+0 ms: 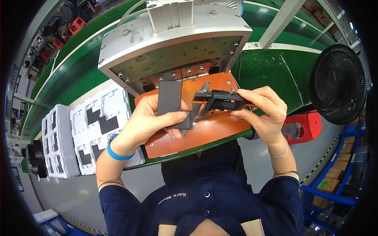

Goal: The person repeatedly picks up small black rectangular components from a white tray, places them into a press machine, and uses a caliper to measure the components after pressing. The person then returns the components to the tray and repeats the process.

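Measuring step — left hand (pixel 147 120) pinches grey plate (pixel 170 100); right hand (pixel 264 112) grips digital caliper (pixel 218 101), jaws at plate's edge. Next, likely: close jaws squarely.

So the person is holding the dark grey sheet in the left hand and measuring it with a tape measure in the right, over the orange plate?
Not quite: the head view shows the right hand holding a digital caliper, not a tape measure. The left hand does hold the dark grey sheet over the orange plate.
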Demonstrator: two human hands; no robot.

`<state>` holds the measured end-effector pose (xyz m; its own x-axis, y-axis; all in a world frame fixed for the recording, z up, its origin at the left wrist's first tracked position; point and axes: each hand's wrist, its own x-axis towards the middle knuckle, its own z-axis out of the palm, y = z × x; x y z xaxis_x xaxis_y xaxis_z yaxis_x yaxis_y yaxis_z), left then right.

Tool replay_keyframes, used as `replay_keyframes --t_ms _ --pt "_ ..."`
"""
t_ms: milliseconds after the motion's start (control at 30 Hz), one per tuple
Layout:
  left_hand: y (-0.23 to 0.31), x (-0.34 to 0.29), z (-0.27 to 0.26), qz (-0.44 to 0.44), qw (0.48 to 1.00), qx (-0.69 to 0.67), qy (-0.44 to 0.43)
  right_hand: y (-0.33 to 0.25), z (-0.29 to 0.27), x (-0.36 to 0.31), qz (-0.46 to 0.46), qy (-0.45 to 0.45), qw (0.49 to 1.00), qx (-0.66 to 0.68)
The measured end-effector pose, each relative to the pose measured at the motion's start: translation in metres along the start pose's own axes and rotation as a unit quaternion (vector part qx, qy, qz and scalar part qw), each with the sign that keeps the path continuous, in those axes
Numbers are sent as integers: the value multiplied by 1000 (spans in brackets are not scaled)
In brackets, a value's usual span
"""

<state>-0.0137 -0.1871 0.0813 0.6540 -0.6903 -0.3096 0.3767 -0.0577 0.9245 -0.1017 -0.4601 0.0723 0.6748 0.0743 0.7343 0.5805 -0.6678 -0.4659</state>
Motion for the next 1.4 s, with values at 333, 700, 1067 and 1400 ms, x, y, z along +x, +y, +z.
replay_keyframes --t_ms 333,700,1067,1400 --pt "-1 -1 1 1 1000 -14 11 -3 1 -3 -1 -15 1000 -4" --pt "0 -1 1 3 1000 -14 9 -3 -1 -4 -5 -15 1000 -5" --pt "1 -2 -1 29 999 -16 -22 -3 0 -5 -7 -7 1000 0" --pt "1 0 -2 24 999 -4 -22 -1 6 -1 -25 -4 1000 -14"
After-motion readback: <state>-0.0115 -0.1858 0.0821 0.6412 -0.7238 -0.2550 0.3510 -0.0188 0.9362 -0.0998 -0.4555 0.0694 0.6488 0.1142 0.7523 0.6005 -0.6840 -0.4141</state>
